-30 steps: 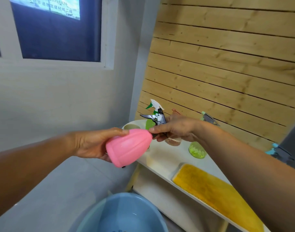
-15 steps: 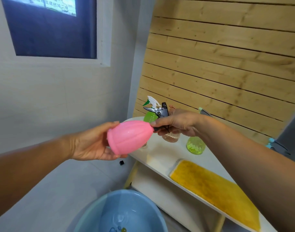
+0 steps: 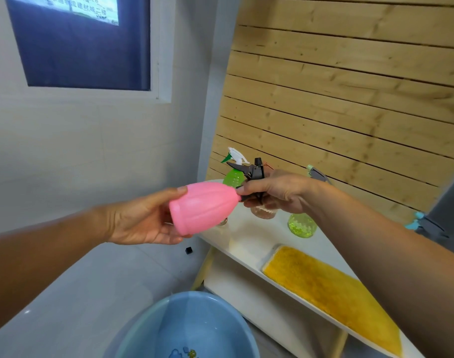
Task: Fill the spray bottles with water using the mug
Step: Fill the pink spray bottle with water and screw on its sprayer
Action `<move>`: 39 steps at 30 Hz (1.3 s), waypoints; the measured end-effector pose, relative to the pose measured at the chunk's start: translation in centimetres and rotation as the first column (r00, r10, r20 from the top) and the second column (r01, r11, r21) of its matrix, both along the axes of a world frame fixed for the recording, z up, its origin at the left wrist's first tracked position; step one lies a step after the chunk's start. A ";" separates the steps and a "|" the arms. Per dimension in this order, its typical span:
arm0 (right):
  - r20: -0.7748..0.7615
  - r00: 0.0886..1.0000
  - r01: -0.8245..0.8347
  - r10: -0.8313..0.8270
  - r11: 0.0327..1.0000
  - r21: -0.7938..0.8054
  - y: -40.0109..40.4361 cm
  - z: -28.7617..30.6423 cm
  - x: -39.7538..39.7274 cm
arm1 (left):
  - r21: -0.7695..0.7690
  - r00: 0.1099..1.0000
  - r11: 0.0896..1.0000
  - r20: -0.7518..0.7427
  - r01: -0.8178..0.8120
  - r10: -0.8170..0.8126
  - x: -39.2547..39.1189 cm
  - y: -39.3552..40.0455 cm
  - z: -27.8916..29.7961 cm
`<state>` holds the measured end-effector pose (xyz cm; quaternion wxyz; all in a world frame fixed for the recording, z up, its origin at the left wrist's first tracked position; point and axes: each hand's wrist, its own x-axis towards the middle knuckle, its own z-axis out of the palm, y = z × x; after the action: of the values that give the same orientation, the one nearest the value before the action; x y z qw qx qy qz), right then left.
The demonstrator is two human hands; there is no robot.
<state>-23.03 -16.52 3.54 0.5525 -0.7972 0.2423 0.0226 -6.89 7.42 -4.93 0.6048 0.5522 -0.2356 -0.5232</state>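
Note:
A pink spray bottle (image 3: 204,208) lies sideways in the air between my hands. My left hand (image 3: 143,219) cups its base, thumb on top. My right hand (image 3: 275,193) grips the dark grey spray head (image 3: 253,171) at the bottle's neck. Behind them a green bottle with a white trigger (image 3: 233,174) stands on the white shelf (image 3: 249,239). A yellow-green bottle (image 3: 302,224) stands further right, and a clear bottle (image 3: 263,211) is mostly hidden under my right hand. No mug is in view.
A blue basin (image 3: 189,329) sits on the floor below my hands. A yellow cloth (image 3: 331,293) lies on the shelf. A wooden slat wall (image 3: 349,99) backs the shelf. Another spray head (image 3: 427,224) shows at the right edge. A small black piece (image 3: 189,250) lies on the floor.
The pink bottle has risen slightly and tilted closer to level, with both hands still on it. The view has shifted a little; the basin shows more.

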 end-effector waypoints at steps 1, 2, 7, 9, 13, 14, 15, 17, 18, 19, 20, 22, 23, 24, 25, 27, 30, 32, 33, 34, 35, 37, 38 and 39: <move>0.016 1.000 -0.011 0.011 1.000 0.008 0.0 -0.1 0.0 | -0.003 1.000 1.000 -0.022 -0.002 0.002 0.0 -0.1 -0.1; 0.030 0.999 -0.018 0.017 1.000 0.011 -0.2 -0.4 0.2 | 0.003 0.999 1.000 -0.046 -0.002 0.002 -0.1 -0.2 -0.1; 0.067 0.998 -0.017 0.016 1.000 0.004 -0.2 -0.5 0.1 | 0.043 0.996 0.998 -0.080 0.049 -0.045 -0.6 -0.5 0.0; 0.059 0.998 0.005 -0.005 1.000 0.004 0.1 -0.4 -0.2 | 0.033 0.996 0.998 -0.081 0.048 -0.045 -0.6 -0.5 -0.2; 0.025 0.999 0.044 -0.043 0.999 -0.023 0.2 -0.5 -0.3 | 0.062 0.998 0.997 0.016 0.054 -0.055 -0.8 -0.6 -0.4; 0.013 0.998 0.056 -0.056 0.998 -0.029 0.1 -0.6 -0.3 | 0.071 0.998 0.996 0.035 0.049 -0.052 -0.8 -0.5 -0.4; 0.007 0.997 0.081 -0.080 0.996 -0.031 -0.1 -0.7 -0.3 | 0.080 0.998 0.996 0.050 0.042 -0.046 -0.8 -0.4 -0.4; 0.019 0.986 0.163 -0.163 0.986 -0.020 -1.0 -0.8 -0.6 | 0.091 0.998 0.996 0.060 0.026 -0.032 -0.6 -0.1 -0.5; 0.023 0.979 0.202 -0.201 0.979 -0.019 -1.5 -0.8 -0.9 | 0.092 0.999 0.996 0.050 0.007 -0.012 -0.4 0.3 -0.7; 0.017 0.971 0.239 -0.239 0.971 -0.011 -2.0 -1.0 -1.2 | 0.090 0.999 0.996 0.030 -0.017 0.014 -0.1 0.5 -1.0; -0.002 0.961 0.275 -0.275 0.961 0.006 -2.5 -1.1 -1.6 | 0.087 0.999 0.995 0.010 -0.041 0.040 0.3 0.8 -1.4; -0.072 0.940 0.337 -0.333 0.940 0.052 -3.9 -1.9 -2.5 | 0.086 0.998 0.995 0.015 -0.058 0.057 0.9 1.3 -2.0; -0.115 0.928 0.364 -0.355 0.929 0.069 -4.6 -2.3 -2.9 | 0.094 0.998 0.994 0.052 -0.052 0.048 1.1 1.6 -2.2; -0.159 0.913 0.390 -0.375 0.917 0.076 -5.4 -2.8 -3.3 | 0.107 0.995 0.993 0.094 -0.046 0.036 1.3 1.8 -2.3; -0.201 0.897 0.415 -0.394 0.906 0.077 -6.1 -3.4 -3.7 | 0.119 0.993 0.992 0.117 -0.043 0.029 1.6 2.1 -2.4; -0.274 0.862 0.460 -0.426 0.885 0.069 -7.0 -4.8 -4.3 | 0.128 0.994 0.991 0.101 -0.041 0.028 2.0 2.5 -2.5; -0.360 0.810 0.499 -0.463 0.867 0.007 -7.7 -7.2 -4.8 | 0.114 0.996 0.993 0.086 0.014 -0.024 1.9 2.8 -2.3; -0.403 0.786 0.495 -0.469 0.868 -0.046 -7.6 -8.9 -4.8 | 0.100 0.993 0.992 0.084 0.073 -0.082 1.3 2.5 -1.9; -0.410 0.778 0.498 -0.477 0.865 -0.061 -7.5 -9.7 -4.7 | 0.096 0.991 0.990 0.082 0.101 -0.109 0.9 2.3 -1.7; -0.412 0.772 0.504 -0.485 0.861 -0.069 -7.4 -10.4 -4.7 | 0.100 0.986 0.986 0.085 0.133 -0.142 0.6 2.0 -1.7; -0.413 0.767 0.510 -0.490 0.857 -0.070 -7.2 -11.2 -4.6 | 0.107 0.980 0.981 0.093 0.164 -0.174 0.5 1.9 -1.8; -0.413 0.760 0.519 -0.501 0.851 -0.078 -7.0 -12.5 -4.5 | 0.129 0.970 0.972 0.114 0.198 -0.212 0.5 1.6 -1.9; -0.414 0.756 0.522 -0.507 0.849 -0.085 -6.8 -13.1 -4.5 | 0.133 0.967 0.970 0.125 0.203 -0.220 0.6 1.4 -2.1; -0.412 0.752 0.525 -0.514 0.845 -0.097 -6.7 -13.5 -4.5 | 0.134 0.965 0.970 0.138 0.204 -0.222 0.6 1.2 -2.2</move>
<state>-27.53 -23.19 -9.95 0.4807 -0.6671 0.5675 0.0433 -6.30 8.65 -7.15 0.4913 0.5970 -0.3075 -0.5547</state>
